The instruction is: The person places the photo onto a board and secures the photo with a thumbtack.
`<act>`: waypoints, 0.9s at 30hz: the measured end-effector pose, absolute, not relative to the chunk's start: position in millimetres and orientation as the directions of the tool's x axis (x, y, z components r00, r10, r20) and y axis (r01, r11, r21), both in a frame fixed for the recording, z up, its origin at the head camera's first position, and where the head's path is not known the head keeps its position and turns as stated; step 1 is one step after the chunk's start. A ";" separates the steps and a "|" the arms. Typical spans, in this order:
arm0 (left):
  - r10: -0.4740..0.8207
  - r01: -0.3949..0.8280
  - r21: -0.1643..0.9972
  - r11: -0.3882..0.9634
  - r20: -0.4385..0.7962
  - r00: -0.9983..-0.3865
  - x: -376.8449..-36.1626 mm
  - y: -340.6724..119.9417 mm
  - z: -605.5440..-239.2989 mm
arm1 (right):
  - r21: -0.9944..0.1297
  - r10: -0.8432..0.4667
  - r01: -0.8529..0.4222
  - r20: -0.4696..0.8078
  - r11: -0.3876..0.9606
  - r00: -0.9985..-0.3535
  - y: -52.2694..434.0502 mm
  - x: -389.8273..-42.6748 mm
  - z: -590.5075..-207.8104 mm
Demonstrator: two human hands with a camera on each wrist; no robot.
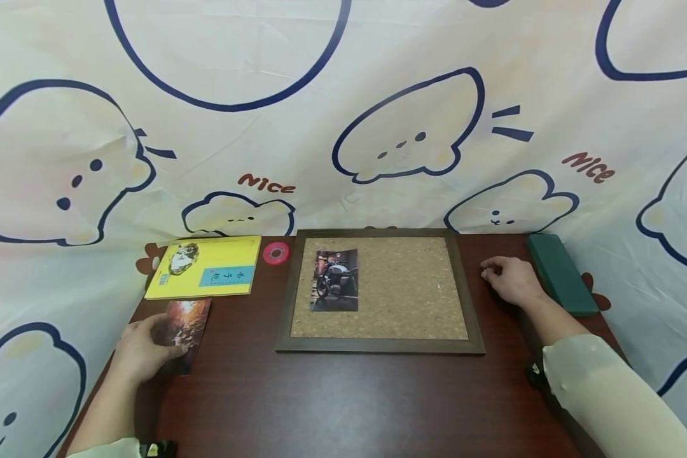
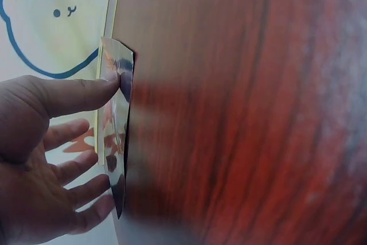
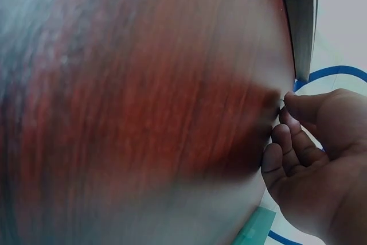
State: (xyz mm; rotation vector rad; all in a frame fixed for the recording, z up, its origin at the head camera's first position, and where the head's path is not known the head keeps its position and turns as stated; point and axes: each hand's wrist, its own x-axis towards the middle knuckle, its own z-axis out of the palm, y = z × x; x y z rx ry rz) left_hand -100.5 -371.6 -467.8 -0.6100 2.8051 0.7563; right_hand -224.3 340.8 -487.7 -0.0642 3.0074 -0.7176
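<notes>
A glossy photo (image 1: 187, 321) with a fiery picture lies near the table's left edge. My left hand (image 1: 166, 343) pinches its left side, thumb on top and fingers beneath. In the left wrist view the photo (image 2: 118, 119) tilts up off the wood under the thumb of that hand (image 2: 109, 136). A cork board (image 1: 401, 292) in a dark frame lies in the middle, with a motorcycle photo (image 1: 335, 280) at its upper left. Right of the board, my right hand (image 1: 486, 272) rests curled on the table. Its thumb and forefinger pinch a small pin (image 3: 282, 105), barely visible, in the right hand (image 3: 282, 113).
A yellow booklet (image 1: 206, 266) lies at the back left, with a small red round thing (image 1: 277, 252) beside it. A long dark green box (image 1: 560, 273) lies along the right edge. The dark wooden table (image 1: 343, 401) is backed by a cartoon-print cloth (image 1: 343, 127).
</notes>
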 end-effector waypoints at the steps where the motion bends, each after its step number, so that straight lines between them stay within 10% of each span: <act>1: -0.344 -0.432 0.444 0.785 -0.268 -0.900 -100.3 -371.3 -468.0 | -0.449 -0.051 -0.029 -0.036 0.893 -0.998 340.2 -224.3 -487.6; 27: -0.307 -0.399 0.468 0.789 -0.262 -0.915 -102.0 -376.2 -468.3 | -0.455 -0.029 -0.014 -0.028 0.891 -0.999 336.1 -224.4 -484.9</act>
